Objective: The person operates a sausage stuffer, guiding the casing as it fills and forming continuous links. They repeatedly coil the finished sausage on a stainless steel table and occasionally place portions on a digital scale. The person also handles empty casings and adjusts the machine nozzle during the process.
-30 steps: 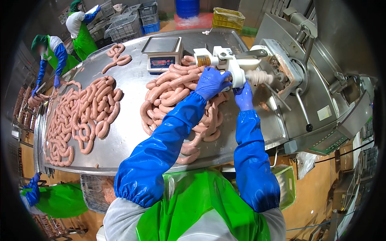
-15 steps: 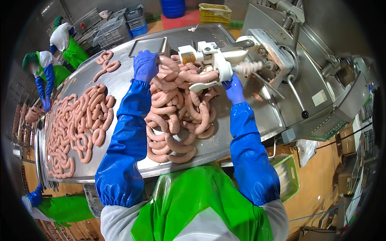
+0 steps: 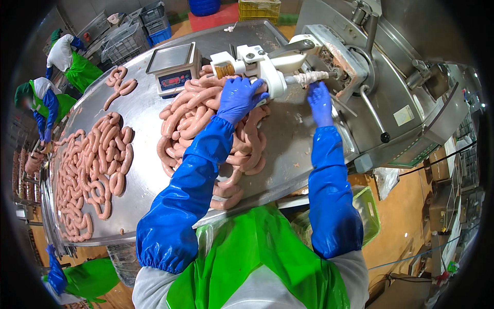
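Note:
My left hand (image 3: 239, 99), in a blue glove, lies over the outlet end of the white linking head (image 3: 267, 77), its fingers spread. A sausage end shows beside those fingers; what lies under the palm is hidden. To the right, my right hand (image 3: 320, 100) is raised below the pale gathered casing (image 3: 311, 78) on the filling tube, fingers stretched upward. Whether the fingertips touch the casing I cannot tell. A heap of pale pink linked sausages (image 3: 193, 110) spreads on the steel table (image 3: 288, 154) beneath and left of my left hand.
A scale (image 3: 175, 67) stands behind the heap. Another large sausage pile (image 3: 95, 162) and a small linked group (image 3: 119, 85) lie left. The steel filling machine (image 3: 406, 92) with its long lever (image 3: 375, 116) is at right. Co-workers in green aprons stand at the left.
My left hand has moved right from beside the scale to the linking head. My right hand has left the head and moved right, below the casing. The view has shifted slightly.

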Motion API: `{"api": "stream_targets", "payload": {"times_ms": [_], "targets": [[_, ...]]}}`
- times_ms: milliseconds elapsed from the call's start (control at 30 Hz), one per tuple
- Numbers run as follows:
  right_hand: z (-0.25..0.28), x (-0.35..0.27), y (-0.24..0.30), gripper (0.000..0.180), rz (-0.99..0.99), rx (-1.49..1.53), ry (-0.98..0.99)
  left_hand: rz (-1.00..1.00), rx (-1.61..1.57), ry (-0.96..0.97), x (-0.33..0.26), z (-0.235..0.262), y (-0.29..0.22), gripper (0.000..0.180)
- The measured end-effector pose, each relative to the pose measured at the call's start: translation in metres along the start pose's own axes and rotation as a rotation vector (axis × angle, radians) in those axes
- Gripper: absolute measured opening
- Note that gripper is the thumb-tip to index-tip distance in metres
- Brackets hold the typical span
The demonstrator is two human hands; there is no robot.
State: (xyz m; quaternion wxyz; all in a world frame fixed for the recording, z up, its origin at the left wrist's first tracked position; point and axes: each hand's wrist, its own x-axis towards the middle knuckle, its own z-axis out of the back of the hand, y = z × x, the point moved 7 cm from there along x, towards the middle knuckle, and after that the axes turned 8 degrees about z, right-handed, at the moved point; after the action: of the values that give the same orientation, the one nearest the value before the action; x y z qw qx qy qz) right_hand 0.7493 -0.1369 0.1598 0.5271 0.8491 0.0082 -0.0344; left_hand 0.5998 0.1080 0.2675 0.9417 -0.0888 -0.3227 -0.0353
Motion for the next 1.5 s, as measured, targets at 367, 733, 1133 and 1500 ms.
{"api": "stream_targets", "payload": {"times_ms": [367,733,1133,1500], "targets": [[-0.032,-0.024,-0.01,0.035,0.03,-0.216,0.285,0.013,-0.003,0.058,0.001,-0.006,0.001,0.035],[-0.093,-0.048,-0.06,0.031,-0.176,0.248,0.293,-0.043,0.099,-0.123,-0.001,0.012,-0.011,0.031],[-0.094,-0.047,-0.05,0.026,-0.089,0.173,0.286,0.511,-1.062,0.431,-0.044,0.034,0.08,0.044],[-0.094,-0.047,-0.056,0.032,-0.076,0.198,0.214,0.389,0.47,0.291,-0.03,0.12,0.172,0.037]]}}
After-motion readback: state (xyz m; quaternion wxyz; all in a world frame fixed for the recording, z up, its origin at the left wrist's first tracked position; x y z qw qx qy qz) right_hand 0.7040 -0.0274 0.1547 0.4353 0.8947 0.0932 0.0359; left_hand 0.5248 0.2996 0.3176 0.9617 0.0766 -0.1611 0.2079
